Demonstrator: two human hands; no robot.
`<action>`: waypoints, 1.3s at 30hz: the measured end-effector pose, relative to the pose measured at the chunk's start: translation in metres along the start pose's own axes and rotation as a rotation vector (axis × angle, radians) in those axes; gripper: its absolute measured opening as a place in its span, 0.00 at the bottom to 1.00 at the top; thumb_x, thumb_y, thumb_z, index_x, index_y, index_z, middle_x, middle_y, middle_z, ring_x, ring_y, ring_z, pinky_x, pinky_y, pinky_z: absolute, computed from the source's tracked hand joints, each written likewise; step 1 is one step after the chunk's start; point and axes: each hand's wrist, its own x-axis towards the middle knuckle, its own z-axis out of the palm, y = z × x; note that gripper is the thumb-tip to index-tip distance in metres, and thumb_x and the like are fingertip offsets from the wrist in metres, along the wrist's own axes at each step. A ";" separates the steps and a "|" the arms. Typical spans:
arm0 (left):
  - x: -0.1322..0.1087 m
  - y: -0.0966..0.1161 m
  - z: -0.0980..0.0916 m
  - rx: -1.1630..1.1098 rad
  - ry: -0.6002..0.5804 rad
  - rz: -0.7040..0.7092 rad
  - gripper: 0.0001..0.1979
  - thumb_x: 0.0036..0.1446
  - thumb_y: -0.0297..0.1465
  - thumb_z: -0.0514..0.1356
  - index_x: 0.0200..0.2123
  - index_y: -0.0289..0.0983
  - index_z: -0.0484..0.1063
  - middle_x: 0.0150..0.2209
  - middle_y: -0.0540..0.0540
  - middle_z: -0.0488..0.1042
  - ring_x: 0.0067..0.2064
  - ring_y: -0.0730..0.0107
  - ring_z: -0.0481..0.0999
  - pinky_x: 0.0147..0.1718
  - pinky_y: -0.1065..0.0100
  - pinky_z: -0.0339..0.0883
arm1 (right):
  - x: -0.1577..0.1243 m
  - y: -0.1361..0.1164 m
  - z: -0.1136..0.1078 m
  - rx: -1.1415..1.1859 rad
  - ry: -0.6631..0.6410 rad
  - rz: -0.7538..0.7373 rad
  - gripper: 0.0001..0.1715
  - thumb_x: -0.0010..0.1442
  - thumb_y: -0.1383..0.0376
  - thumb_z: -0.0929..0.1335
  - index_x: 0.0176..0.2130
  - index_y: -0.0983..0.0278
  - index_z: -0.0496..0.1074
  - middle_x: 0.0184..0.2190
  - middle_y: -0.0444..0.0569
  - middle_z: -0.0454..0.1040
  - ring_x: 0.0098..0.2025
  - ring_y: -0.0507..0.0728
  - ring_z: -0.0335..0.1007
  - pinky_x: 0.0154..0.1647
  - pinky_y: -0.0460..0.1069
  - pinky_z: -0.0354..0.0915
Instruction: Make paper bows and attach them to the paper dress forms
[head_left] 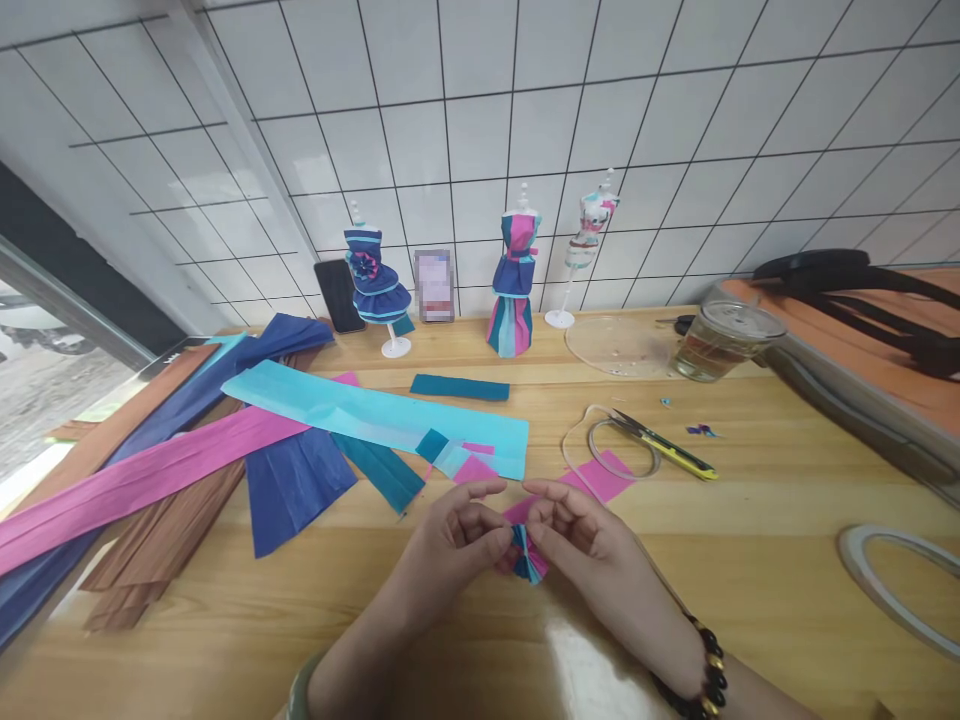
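Between my two hands, above the near part of the wooden table, is a small pleated piece of crepe paper point(529, 568) in blue, light blue and pink, fanned out at its lower end. My left hand point(461, 535) pinches its left side between thumb and fingers. On the other side, the thumb and fingers of my right hand point(581, 530) close on it too. Part of the piece is hidden behind my fingers. Just beyond my hands lie pink paper scraps point(611, 478) and a long light-blue crepe strip point(360, 415).
Three small dress forms stand along the tiled wall: one in blue point(375, 280), one in several colours point(515, 270), one patterned point(592, 225). A yellow-black cutter point(671, 447) crosses a tape ring point(600, 432). Crepe strips point(172, 460) fill the left; a glass cup point(724, 340) stands at right.
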 end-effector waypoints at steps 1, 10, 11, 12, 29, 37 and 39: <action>0.000 -0.001 0.000 0.003 0.002 0.005 0.20 0.48 0.31 0.63 0.45 0.33 0.63 0.26 0.49 0.75 0.26 0.72 0.74 0.29 0.68 0.66 | 0.000 0.001 0.000 -0.002 -0.001 0.000 0.20 0.53 0.60 0.68 0.44 0.65 0.65 0.26 0.43 0.67 0.28 0.50 0.64 0.31 0.46 0.64; -0.001 0.003 -0.001 0.056 0.059 -0.008 0.20 0.47 0.31 0.63 0.45 0.33 0.63 0.26 0.50 0.73 0.26 0.72 0.74 0.29 0.68 0.66 | -0.002 -0.001 -0.001 -0.022 0.030 -0.002 0.20 0.52 0.57 0.68 0.43 0.64 0.67 0.26 0.43 0.68 0.30 0.52 0.66 0.34 0.48 0.65; -0.001 0.004 -0.001 0.060 0.070 -0.010 0.20 0.47 0.31 0.63 0.45 0.33 0.63 0.26 0.50 0.73 0.26 0.72 0.73 0.29 0.68 0.66 | -0.001 -0.001 -0.001 -0.025 0.030 0.000 0.20 0.52 0.57 0.68 0.43 0.64 0.67 0.27 0.44 0.68 0.30 0.52 0.66 0.34 0.48 0.65; -0.001 0.004 -0.001 0.063 0.082 -0.011 0.20 0.47 0.30 0.63 0.44 0.33 0.63 0.26 0.50 0.73 0.26 0.72 0.73 0.29 0.68 0.66 | -0.001 -0.002 -0.001 -0.025 0.027 0.003 0.20 0.52 0.57 0.68 0.43 0.64 0.67 0.27 0.44 0.69 0.30 0.52 0.66 0.34 0.48 0.65; -0.002 0.007 0.002 -0.015 0.064 -0.027 0.20 0.46 0.32 0.64 0.43 0.34 0.65 0.25 0.50 0.73 0.27 0.71 0.72 0.30 0.68 0.64 | -0.001 -0.002 -0.001 -0.024 0.055 0.005 0.21 0.50 0.57 0.69 0.42 0.64 0.68 0.26 0.43 0.69 0.29 0.52 0.66 0.33 0.47 0.64; -0.002 0.003 0.004 -0.045 0.007 -0.055 0.28 0.41 0.30 0.67 0.47 0.35 0.63 0.26 0.51 0.72 0.26 0.73 0.71 0.28 0.69 0.61 | -0.002 -0.004 0.000 -0.056 0.047 0.006 0.23 0.50 0.55 0.69 0.43 0.64 0.68 0.27 0.44 0.69 0.30 0.53 0.67 0.33 0.48 0.66; -0.002 0.002 0.004 -0.013 0.023 -0.065 0.28 0.41 0.30 0.67 0.47 0.35 0.63 0.25 0.51 0.72 0.25 0.74 0.71 0.27 0.70 0.60 | -0.003 -0.005 0.000 -0.060 0.051 0.010 0.23 0.49 0.55 0.69 0.43 0.64 0.69 0.27 0.45 0.70 0.30 0.53 0.67 0.34 0.48 0.66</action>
